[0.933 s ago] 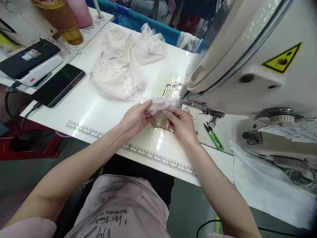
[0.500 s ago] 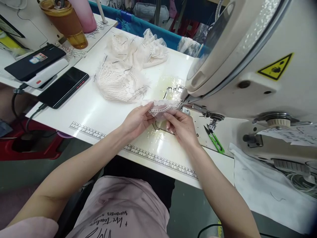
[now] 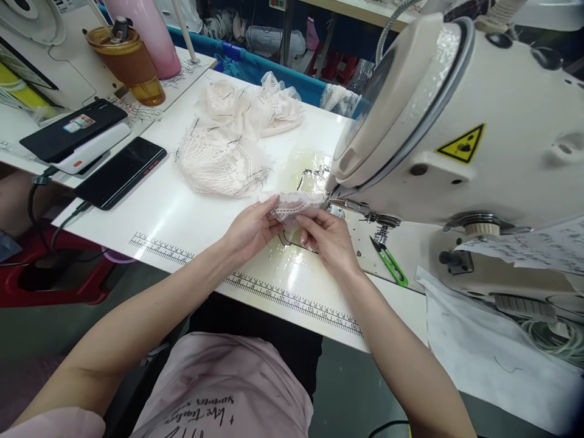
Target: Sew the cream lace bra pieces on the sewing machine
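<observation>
Lace strip (image 3: 296, 204), one, pinched between our two hands: left hand (image 3: 249, 228) grips its near end with thumb and fingers, right hand (image 3: 326, 240) closes on it just beside, fingers curled around the trim. Its far end reaches toward the presser foot of the sewing machine (image 3: 456, 140), one, above the counter (image 3: 182, 213).

Risks, as we judge them: our right fingers work close to the needle area, and a slip forward could bring them under it; the thin trim could twist or bunch between our grips and feed crooked; loose threads from the lace pile (image 3: 228, 146) lie near and could drag along.

Count of other items: lace pile, one heap of several pieces, number not readable; thread snips (image 3: 390, 264), one, green-handled, right of our hands; dark phones, two, one flat (image 3: 121, 172) and one on a white stand (image 3: 75, 128); amber cup (image 3: 128, 64), one; pink bottle (image 3: 155, 33), one; printed ruler (image 3: 246, 283) along the counter edge, one.
</observation>
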A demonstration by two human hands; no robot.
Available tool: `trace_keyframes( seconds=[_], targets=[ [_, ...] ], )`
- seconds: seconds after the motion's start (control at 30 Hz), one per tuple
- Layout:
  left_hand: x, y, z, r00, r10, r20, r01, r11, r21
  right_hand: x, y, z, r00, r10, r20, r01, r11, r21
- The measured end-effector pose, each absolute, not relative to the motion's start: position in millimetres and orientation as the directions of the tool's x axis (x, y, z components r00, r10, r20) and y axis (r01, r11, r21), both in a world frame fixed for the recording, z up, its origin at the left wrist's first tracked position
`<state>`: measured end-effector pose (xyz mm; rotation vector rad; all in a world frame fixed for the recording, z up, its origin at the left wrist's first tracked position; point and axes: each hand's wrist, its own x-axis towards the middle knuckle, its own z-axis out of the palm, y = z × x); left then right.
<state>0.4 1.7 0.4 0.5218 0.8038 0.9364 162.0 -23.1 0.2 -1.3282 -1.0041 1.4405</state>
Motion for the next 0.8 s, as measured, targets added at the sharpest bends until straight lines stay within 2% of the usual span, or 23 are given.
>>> trace_keyframes(
  seconds=[0.33, 0.63, 0.8],
  targets=[
    [1, 3, 2, 0.426, 0.865, -0.266, -0.468, 0.462, 0.754, 162, -23, 4, -0.065, 0.962, -0.264, -0.020, -0.266, -0.964],
    [0, 4, 4, 0.434, 0.845, -0.312, -0.470, 0.508, 0.722, 162, -21, 4, -0.071, 0.960, -0.270, -0.038, -0.274, -0.961],
    [12, 7, 1, 0.405, 0.869, -0.285, -0.464, 0.464, 0.755, 163, -25, 7, -0.050, 0.975, -0.217, 0.068, -0.213, -0.975]
  ],
)
